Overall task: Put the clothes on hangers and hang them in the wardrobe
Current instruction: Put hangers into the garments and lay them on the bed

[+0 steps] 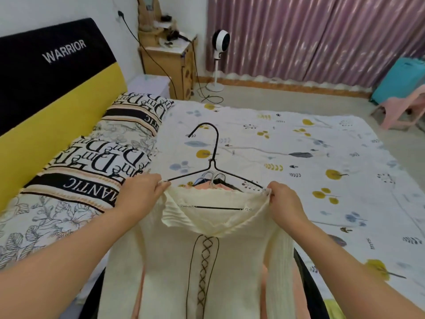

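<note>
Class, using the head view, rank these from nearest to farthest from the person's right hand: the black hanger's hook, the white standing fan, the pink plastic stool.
From the right hand:
1. Black hanger's hook, just up-left, over the bed.
2. Pink plastic stool, right, on the floor.
3. White standing fan, far back, by the curtain.

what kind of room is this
Most likely a home bedroom. A bed with a patterned sheet fills the middle, pillows lie against the black and yellow headboard, and a wooden nightstand stands beside pink curtains.
</note>
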